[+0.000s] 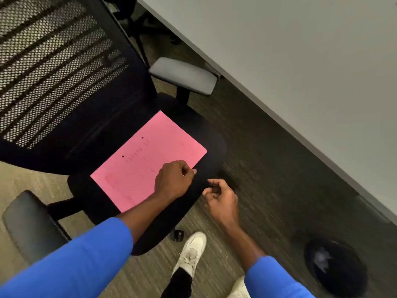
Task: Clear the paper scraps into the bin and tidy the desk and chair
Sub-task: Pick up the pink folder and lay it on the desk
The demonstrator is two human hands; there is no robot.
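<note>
While faint print on the flat pink paper folder (pixel 148 162) blurs unreadably, the left hand (pixel 174 179) pinches its edge; the right hand (pixel 221 198) curls empty beside the black office chair seat (pixel 96 194).

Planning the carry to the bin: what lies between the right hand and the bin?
In the head view, only bare carpet lies between the right hand and the bin; nothing blocks that stretch.

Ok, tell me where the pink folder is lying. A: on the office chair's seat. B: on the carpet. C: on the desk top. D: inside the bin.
A: the pink folder lies flat on the black seat of the office chair, with the left hand resting on its near edge.
</note>
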